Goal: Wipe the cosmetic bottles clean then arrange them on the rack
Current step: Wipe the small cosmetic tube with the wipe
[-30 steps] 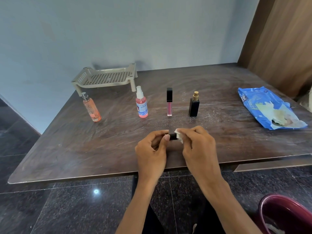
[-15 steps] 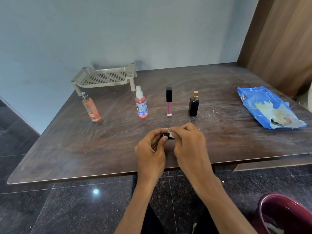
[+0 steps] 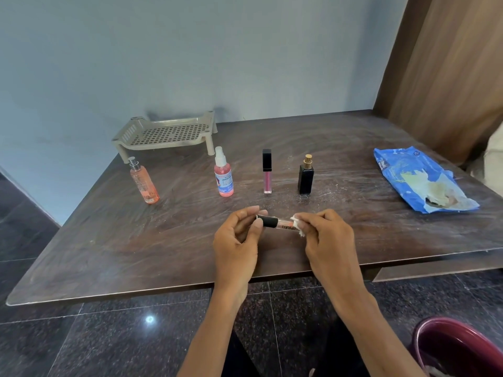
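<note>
Since half a second ago my right hand (image 3: 328, 240) has drawn the white wipe (image 3: 298, 227) rightward along the lip gloss tube (image 3: 275, 222), so my hands stand further apart and the clear, peach-filled barrel with its printed lettering is exposed. My left hand (image 3: 236, 240) pinches the black cap end between thumb and fingers. My right hand pinches the crumpled, soft wipe around the barrel's far end. The tube lies level in the air above the near part of the table (image 3: 109, 240), which is dark, scuffed and wood-grained. I judge the tube light, rigid and smooth, likely slick under the wipe, so the cap is the surer hold. The orange pump bottle (image 3: 144, 183), pink spray bottle (image 3: 223, 176), pink gloss (image 3: 267, 172) and black perfume bottle (image 3: 305, 177) stand further back. None is on the perforated beige rack (image 3: 166, 133).
</note>
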Demonstrator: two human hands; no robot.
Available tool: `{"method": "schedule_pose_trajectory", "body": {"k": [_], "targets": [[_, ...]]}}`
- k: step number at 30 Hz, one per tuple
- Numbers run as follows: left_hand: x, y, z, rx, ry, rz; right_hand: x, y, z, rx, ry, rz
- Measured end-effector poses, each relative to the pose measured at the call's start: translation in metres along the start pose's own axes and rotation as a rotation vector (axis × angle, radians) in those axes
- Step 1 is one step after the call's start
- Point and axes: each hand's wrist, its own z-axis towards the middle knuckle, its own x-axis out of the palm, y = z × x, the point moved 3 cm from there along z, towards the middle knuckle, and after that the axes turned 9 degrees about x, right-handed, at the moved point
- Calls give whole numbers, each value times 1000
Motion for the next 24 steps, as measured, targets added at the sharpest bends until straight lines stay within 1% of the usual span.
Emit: {"method": "schedule_pose_trajectory", "body": {"k": [5,7,9,13,17,21,24], "targets": [[4,-1,1,-65,-103,-45,0,-1,-6,-4,-28,36],[5,-1,1,-78,-120,-90,-1,-1,-8,-3,-50,45],[7,-2,0,-54,-120,-97,-1,-1,-8,1,-59,57],[6,2,-3,17,-90,-32,3,6,-8,-5,-52,78],[1,4,-5,76,-59,42,19,26,-9,-63,-4,91],[1,7,-5,63,-73,19,30,43,-13,-121,18,62],[1,7,-4,61,-69,16,29,37,-12,-131,24,102]]}}
